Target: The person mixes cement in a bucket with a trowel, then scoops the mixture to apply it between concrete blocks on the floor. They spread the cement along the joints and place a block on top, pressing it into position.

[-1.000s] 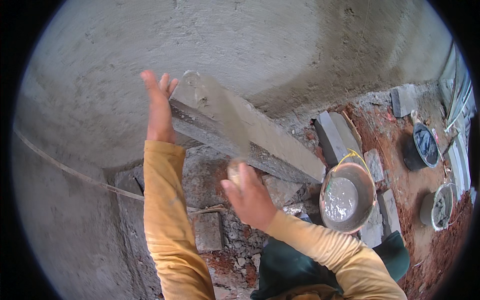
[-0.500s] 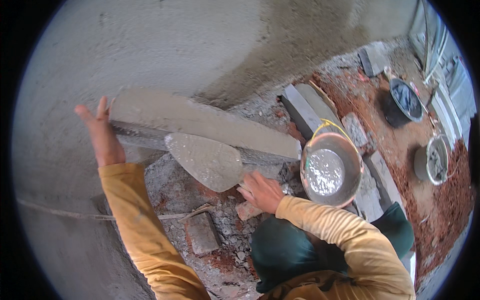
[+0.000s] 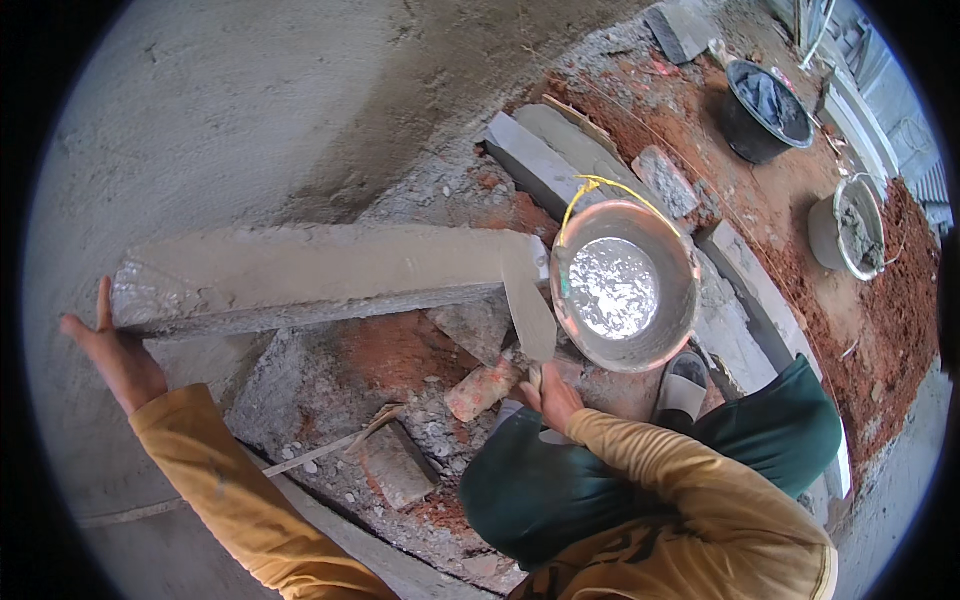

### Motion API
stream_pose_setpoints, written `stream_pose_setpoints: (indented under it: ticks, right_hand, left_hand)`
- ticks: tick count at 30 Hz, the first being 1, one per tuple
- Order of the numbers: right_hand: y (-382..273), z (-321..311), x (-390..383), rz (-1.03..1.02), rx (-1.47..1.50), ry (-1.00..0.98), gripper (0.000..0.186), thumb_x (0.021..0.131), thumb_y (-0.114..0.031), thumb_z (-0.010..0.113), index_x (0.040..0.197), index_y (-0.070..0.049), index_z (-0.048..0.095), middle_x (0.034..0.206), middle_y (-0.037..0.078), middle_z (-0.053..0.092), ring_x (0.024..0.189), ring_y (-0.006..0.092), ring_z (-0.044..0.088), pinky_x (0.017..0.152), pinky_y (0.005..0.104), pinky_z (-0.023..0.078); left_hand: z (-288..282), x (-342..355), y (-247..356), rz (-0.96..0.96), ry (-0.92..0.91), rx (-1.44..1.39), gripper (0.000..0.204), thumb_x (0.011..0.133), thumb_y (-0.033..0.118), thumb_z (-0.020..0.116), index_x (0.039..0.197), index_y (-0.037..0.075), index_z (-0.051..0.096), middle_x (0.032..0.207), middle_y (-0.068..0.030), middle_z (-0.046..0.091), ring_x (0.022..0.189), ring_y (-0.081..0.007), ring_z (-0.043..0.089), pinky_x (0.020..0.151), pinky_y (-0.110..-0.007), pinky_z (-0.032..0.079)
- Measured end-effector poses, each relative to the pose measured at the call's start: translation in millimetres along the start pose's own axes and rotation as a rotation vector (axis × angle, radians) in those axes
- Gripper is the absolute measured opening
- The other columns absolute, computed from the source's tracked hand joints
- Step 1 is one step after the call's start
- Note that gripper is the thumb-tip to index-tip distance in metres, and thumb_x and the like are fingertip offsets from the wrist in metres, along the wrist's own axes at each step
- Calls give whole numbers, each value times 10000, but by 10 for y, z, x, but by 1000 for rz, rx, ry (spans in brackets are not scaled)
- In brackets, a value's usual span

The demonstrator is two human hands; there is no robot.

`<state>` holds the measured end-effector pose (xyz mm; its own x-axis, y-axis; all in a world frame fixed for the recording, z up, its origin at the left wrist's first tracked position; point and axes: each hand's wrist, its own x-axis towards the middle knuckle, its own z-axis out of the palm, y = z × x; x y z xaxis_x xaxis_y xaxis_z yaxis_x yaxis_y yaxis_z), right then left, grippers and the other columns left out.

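A long grey mortar-coated block (image 3: 330,270) juts out beside the plastered wall. My left hand (image 3: 125,365) is at the block's left end, fingers spread, a fingertip against its edge and the palm near the wall. Down at the right, my right hand (image 3: 553,395) is closed round the handle of a trowel (image 3: 531,315). The trowel's blade points away from me, its tip over the block's right end. Close to the blade stands a bucket (image 3: 682,318) with a yellow handle, holding wet, shiny grey slurry.
Beneath the block lie rubble, a reddish brick piece (image 3: 482,390) and a grey brick (image 3: 397,468). Grey blocks (image 3: 750,290) line the reddish soil at right. A black bucket (image 3: 755,135) and a mortar-filled pale bucket (image 3: 828,235) stand beyond. My bent knees are near the trowel.
The trowel has moved from the block's near side, left of centre, to its right end, its blade now turned narrow. My view has shifted; my left hand stays at the left end.
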<state>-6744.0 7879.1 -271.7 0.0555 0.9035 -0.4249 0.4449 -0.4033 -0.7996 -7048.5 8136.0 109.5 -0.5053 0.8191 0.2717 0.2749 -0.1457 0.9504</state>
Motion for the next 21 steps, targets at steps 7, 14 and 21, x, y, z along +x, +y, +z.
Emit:
stream_pose_setpoints:
  ticks: [7,14,21]
  right_hand:
    - [92,-307,-131,-75,2,94,474,903,-326,559,1223,-31,372,1123,284,532,1013,493,529,811,540,444]
    - [-235,82,217,280,82,-62,571,901,-344,566,1305,-42,300,1104,306,561,1019,499,532,846,555,424]
    - [43,-171,-270,90,106,-112,549,902,-384,550,1281,-60,318,1098,333,565,1010,511,542,853,547,433]
  left_hand:
    - [-159,242,-178,-108,18,-72,903,923,675,82,1299,-16,526,1390,-167,465,1347,-310,338,1142,-414,169]
    - [-478,464,-419,-155,55,-40,946,901,710,94,1325,-43,479,1392,-190,453,1348,-317,334,1140,-423,167]
    - [-374,182,-438,-204,237,-59,1019,851,779,133,1391,-53,369,1475,-181,336,1383,-323,262,1150,-431,149]
